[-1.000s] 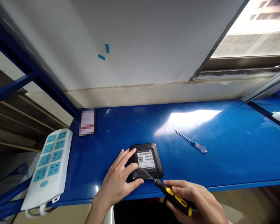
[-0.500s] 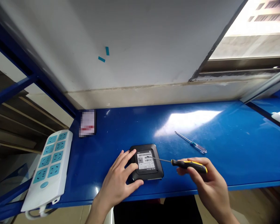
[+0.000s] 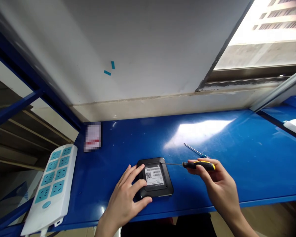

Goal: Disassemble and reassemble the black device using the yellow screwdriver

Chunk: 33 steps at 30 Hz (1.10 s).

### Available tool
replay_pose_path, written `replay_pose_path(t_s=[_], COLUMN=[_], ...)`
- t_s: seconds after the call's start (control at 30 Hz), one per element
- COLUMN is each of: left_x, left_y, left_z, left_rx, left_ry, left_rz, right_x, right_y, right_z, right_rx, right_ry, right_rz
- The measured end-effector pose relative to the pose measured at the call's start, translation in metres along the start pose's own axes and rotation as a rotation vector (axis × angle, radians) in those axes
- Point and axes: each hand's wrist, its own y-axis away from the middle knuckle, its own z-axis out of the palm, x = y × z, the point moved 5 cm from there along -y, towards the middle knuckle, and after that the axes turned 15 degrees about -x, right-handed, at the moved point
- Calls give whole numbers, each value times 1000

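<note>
Extending toward nine o'clock, a black-and-yellow screwdriver [image 3: 196, 165] is pinched by its handle between thumb and fingers of the right hand [image 3: 218, 179]. Near its tip, a squarish black casing [image 3: 156, 177] is held on the glossy blue table [image 3: 96, 177] by the spread left hand [image 3: 128, 189] at eight o'clock. Probably light, stiff, smooth plastic, it is best grasped by its rounded rim.

Bare hands [image 3: 125, 195], bare forearms [image 3: 244, 223]; black clothing [image 3: 197, 225] over legs.
</note>
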Motion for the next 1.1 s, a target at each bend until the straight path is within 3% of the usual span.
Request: replay_pose_path(t_s=[0.4,0.57,0.67,0.77,0.9,1.1], left_x=[3,1,-1,-5,-12,-14], left_y=[-1,-1,-1,1,0,-5], left_z=[-4,-2,1,4,4,2], left_rx=[44,47,33,36,56,-9], left_ry=[-5,-18,-8,35,105,-19], left_rz=[8,13,12,-21,-96,-61], right_x=[-22,-25,-21,-16,-18,-16], right_y=[-5,-11,-22,-33,-43,-58], right_z=[7,23,28,28,29,31], right_rx=[-50,-114,-86,-45,-88,-80], right_ry=[304,145,25,10,9,22], right_rz=[-240,-344,-408,-422,-422,-491])
